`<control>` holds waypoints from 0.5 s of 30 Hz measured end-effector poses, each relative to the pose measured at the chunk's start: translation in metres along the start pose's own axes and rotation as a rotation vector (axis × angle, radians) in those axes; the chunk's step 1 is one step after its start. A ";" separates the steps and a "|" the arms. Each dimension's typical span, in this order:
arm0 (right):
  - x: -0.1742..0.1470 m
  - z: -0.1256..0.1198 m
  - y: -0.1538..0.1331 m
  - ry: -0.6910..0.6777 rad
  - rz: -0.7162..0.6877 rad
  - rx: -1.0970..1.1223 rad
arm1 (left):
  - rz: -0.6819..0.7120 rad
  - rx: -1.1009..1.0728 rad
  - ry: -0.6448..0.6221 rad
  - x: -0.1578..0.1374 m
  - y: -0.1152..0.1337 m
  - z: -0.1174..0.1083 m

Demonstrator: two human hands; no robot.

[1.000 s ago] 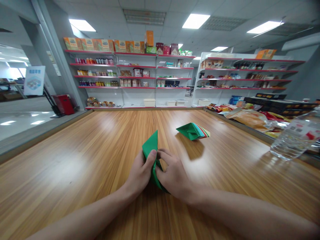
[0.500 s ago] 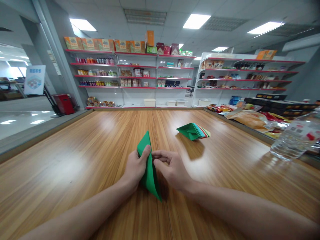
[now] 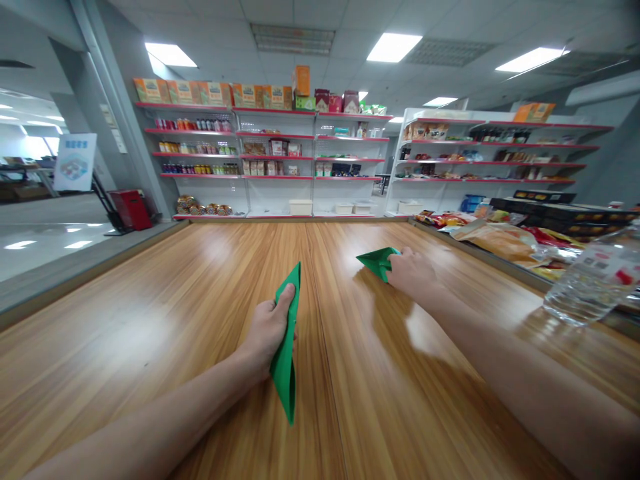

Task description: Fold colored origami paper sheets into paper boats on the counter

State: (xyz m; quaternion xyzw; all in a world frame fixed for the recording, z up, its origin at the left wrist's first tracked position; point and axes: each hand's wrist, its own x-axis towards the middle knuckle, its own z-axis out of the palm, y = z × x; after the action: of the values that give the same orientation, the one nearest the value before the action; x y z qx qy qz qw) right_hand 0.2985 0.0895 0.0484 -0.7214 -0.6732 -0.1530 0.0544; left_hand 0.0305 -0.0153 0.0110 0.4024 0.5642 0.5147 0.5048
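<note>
My left hand (image 3: pixel 267 330) grips a folded green paper (image 3: pixel 286 360) above the table, thumb on its near face and fingers behind. The paper stands on edge, with one pointed end up and the other down toward me. Farther off to the right, my right hand (image 3: pixel 413 272) is closed around the right end of a second folded paper piece (image 3: pixel 374 259), green on its visible face. The hand covers the piece's striped, many-coloured end. How firmly the fingers hold it is hard to see.
The wood-grain table (image 3: pixel 210 287) has a raised rim. At its right stand a clear plastic bottle (image 3: pixel 590 280), snack packets (image 3: pixel 495 241) and stacked black boxes (image 3: pixel 555 215). Behind are shelves of goods (image 3: pixel 275 148). A red box (image 3: pixel 131 208) and a sign (image 3: pixel 75 162) stand left.
My right hand has left the green paper in my left hand and moved right and away, closing on the multicoloured folded piece. My left hand keeps its paper, now turned a little.
</note>
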 end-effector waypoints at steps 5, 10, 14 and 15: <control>0.018 -0.006 0.026 -0.105 0.005 0.003 | -0.015 0.010 0.014 0.006 -0.002 -0.004; 0.019 -0.024 0.040 -0.222 -0.098 0.072 | -0.035 -0.069 -0.026 0.014 -0.005 -0.004; -0.003 -0.049 0.018 -0.367 -0.267 0.343 | -0.020 -0.160 -0.049 0.016 -0.009 -0.003; -0.011 -0.054 0.009 -0.416 -0.315 0.460 | -0.011 -0.170 -0.049 0.016 -0.010 -0.003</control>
State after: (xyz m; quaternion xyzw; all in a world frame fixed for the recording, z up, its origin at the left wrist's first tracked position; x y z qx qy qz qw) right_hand 0.2991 0.0631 0.0972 -0.5932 -0.7898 0.1468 0.0528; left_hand 0.0257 -0.0014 -0.0013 0.3674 0.5083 0.5480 0.5535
